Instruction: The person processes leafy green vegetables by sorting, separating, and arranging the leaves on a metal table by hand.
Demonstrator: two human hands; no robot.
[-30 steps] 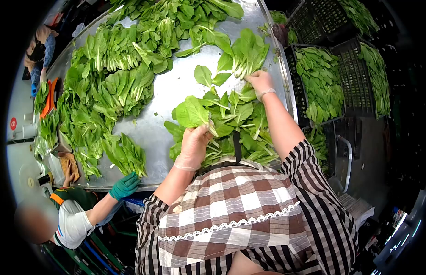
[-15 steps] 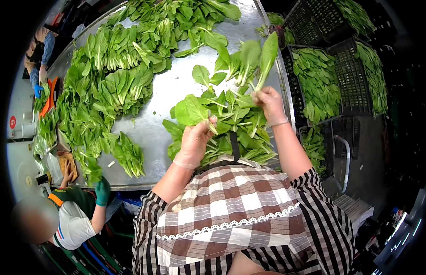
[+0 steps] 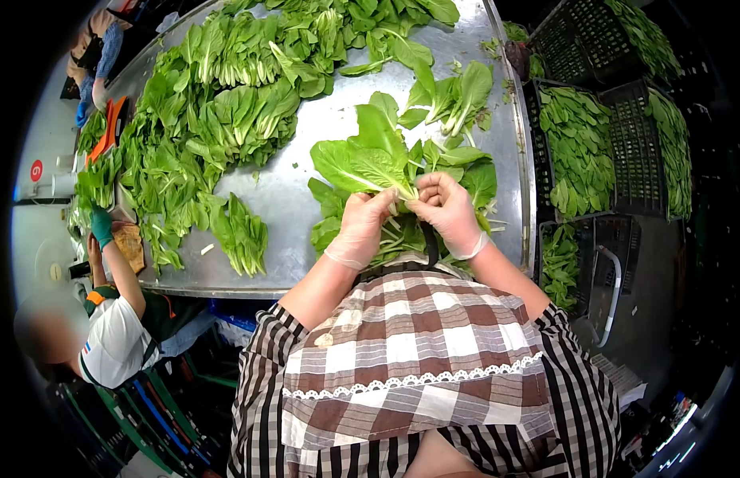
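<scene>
My left hand point(image 3: 362, 225), in a thin clear glove, pinches the pale stems of a few leafy greens point(image 3: 356, 165) whose broad leaves fan out up and to the left. My right hand point(image 3: 450, 213), gloved alike, is closed at the same stem ends, fingertips meeting those of the left. Under both hands lies a loose pile of leafy greens point(image 3: 328, 209), partly hidden by my wrists. Just beyond it, a small bunch of greens point(image 3: 470, 94) rests on the metal table point(image 3: 294, 267).
Rows of greens point(image 3: 242, 119) cover the table's left and far side. Black crates point(image 3: 577, 151) full of greens stand at the right beside a metal handle point(image 3: 612, 295). A co-worker with a green glove point(image 3: 101, 227) stands at left; another person's sleeve point(image 3: 109, 52) shows behind an orange object point(image 3: 113, 127).
My right hand has come down and left to meet my left hand at the stems, bringing its leaf along. The co-worker's green glove has moved up and left. The whole view has shifted.
</scene>
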